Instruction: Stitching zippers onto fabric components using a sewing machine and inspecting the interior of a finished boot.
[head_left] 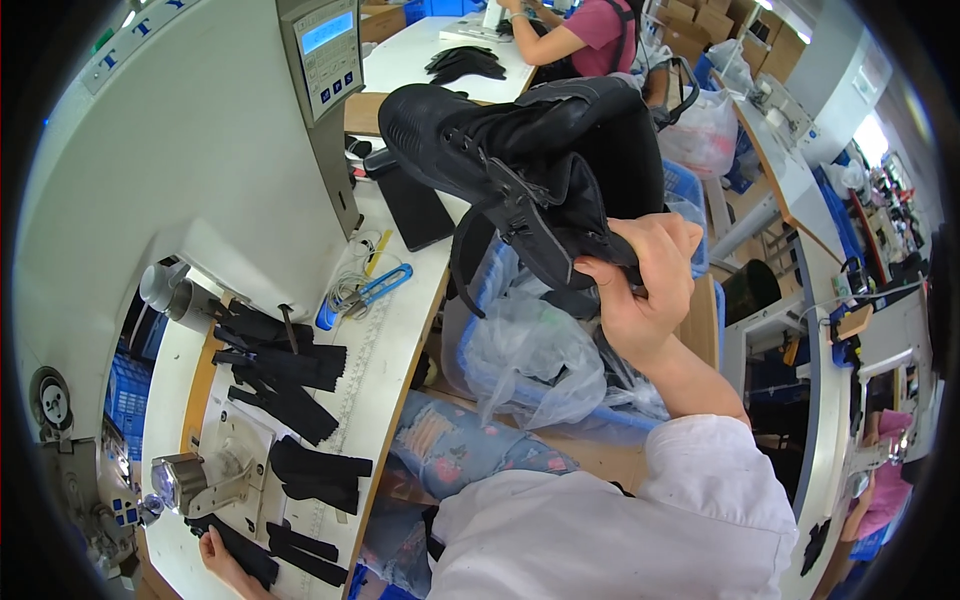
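My right hand (655,285) is closed on the upper edge of a black boot (440,140) and holds it up over a bin. The boot lies tilted, its ridged toe pointing left and a loose strap hanging down. At the lower left, my left hand (228,568) pinches the edge of a black fabric piece (252,560) on the white sewing table (385,330). Next to it stands the sewing machine's head (190,480). More black fabric pieces (318,475) are spread along the table, some in a pile farther back.
A large pale machine body (190,130) with a lit control panel (328,45) rises at the left. Blue-handled snips (385,285) and a black phone-like slab (415,205) lie on the table. A blue bin (465,350) holds clear plastic bags. Another person (590,40) works at the back.
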